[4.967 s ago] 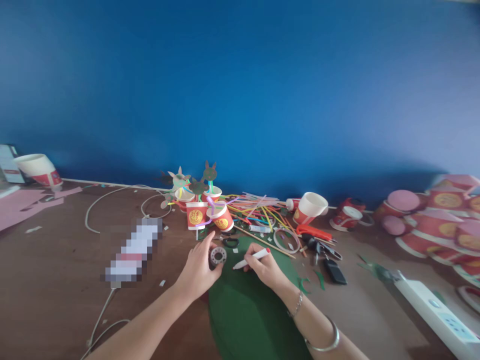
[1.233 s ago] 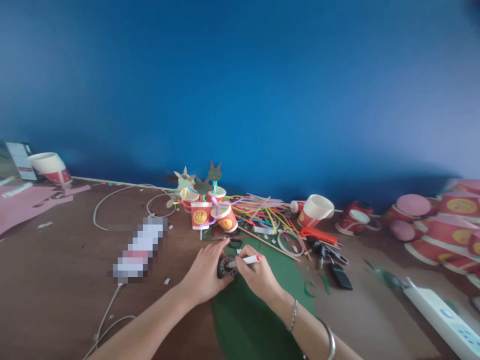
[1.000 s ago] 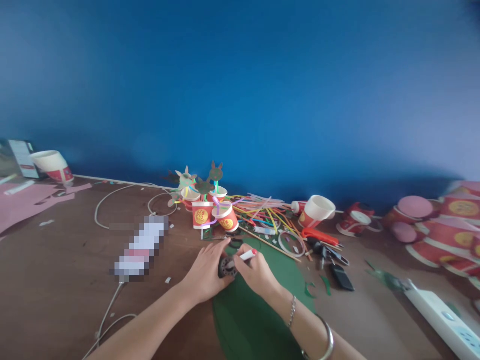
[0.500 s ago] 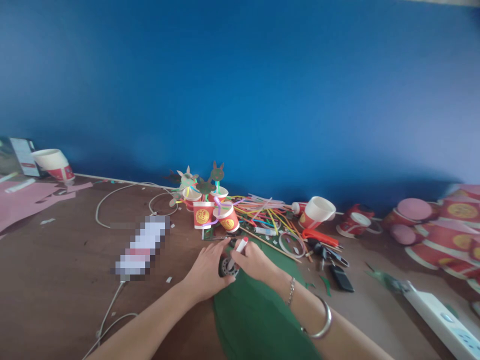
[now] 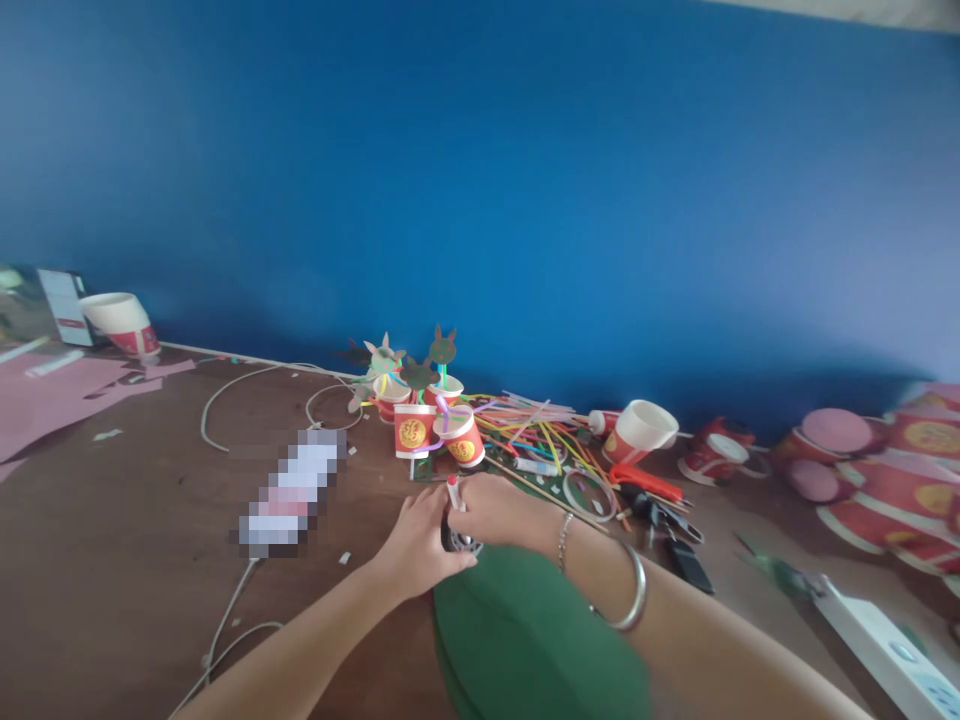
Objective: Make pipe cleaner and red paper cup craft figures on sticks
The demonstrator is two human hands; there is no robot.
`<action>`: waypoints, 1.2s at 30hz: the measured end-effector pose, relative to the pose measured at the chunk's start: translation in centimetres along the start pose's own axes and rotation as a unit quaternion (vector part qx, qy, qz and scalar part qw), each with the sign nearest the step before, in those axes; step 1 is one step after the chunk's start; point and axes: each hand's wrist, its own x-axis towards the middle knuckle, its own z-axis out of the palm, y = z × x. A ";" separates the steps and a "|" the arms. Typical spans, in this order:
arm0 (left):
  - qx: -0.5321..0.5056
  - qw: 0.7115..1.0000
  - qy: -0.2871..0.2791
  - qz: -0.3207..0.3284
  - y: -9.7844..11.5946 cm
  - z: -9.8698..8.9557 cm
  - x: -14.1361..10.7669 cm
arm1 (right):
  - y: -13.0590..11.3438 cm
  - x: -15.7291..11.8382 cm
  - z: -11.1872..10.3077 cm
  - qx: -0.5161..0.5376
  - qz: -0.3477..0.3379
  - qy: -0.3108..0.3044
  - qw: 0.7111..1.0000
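Observation:
My left hand (image 5: pixel 420 545) curls around a small round black-and-grey disc (image 5: pixel 463 544), pressing it down on a sheet of dark green paper (image 5: pixel 525 630). Thumb and fingers lie along its sides, and much of it is hidden. Gripped in my right hand (image 5: pixel 491 505) is a white marker (image 5: pixel 455 495) with a red end pointing up. Its lower tip is hidden at the disc. Just beyond my hands stand red-and-white paper cups (image 5: pixel 413 432), some with straws and animal-head cutouts (image 5: pixel 442 347) on top.
Behind my right hand lies a pile of coloured straws (image 5: pixel 532 418). A red-handled tool (image 5: pixel 646 482), keys and a black fob (image 5: pixel 688 566) lie to the right, near a white power strip (image 5: pixel 877 635). On the left, a phone (image 5: pixel 292 495) is plugged into a white cable (image 5: pixel 229 600).
My right hand has turned and moved left over the disc, its wrist higher. The marker has swung from leaning right to nearly upright. My left hand still holds the disc; the view has shifted slightly.

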 end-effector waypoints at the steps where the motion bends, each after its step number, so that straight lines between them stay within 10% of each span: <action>1: 0.003 1.000 0.000 0.000 0.0 0.0 0.0 | -0.2 0.0 0.0 -0.024 -0.009 0.003 1.000; 11: 0.017 1.000 -0.014 0.006 -0.2 0.4 0.1 | -2.5 -1.9 -0.1 -0.171 -0.057 0.002 0.984; 19: -0.027 0.999 -0.032 -0.031 0.7 -0.3 0.2 | 0.6 -4.8 2.9 -0.202 -0.155 0.068 0.965; 27: -0.062 0.997 -0.032 -0.035 0.7 -0.6 0.1 | 2.0 -5.4 4.8 -0.042 -0.149 0.202 0.967; 36: -0.062 0.997 -0.033 -0.036 0.3 -0.3 0.2 | 2.1 -5.2 4.6 0.169 -0.065 0.185 0.966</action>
